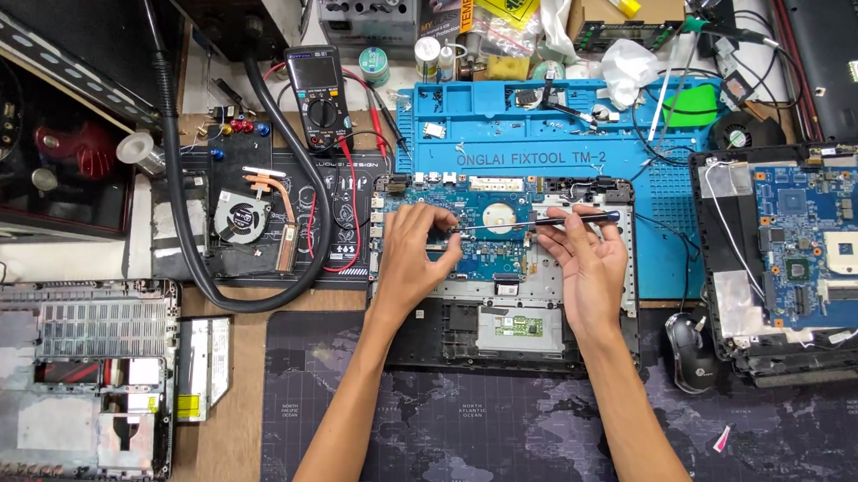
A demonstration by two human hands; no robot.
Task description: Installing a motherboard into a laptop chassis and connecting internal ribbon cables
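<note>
An opened laptop base (pixel 503 330) lies in the middle of the bench, its blue motherboard (pixel 480 224) exposed. My right hand (pixel 587 261) is shut on a screwdriver (pixel 539 221) with a dark handle, and the shaft points left across the board toward my left hand. My left hand (pixel 413 260) rests on the left part of the motherboard, fingertips pressing near the screwdriver's tip. A round silver coin cell (pixel 499 216) sits on the board just above the shaft.
A blue repair mat (pixel 554 144) lies behind the laptop. A second blue motherboard in a case (pixel 825 255) is at the right, a black mouse (pixel 688 351) beside it. A multimeter (pixel 319 95), a cooling fan with copper pipe (pixel 252 215) and a laptop bottom cover (pixel 53 377) sit at the left.
</note>
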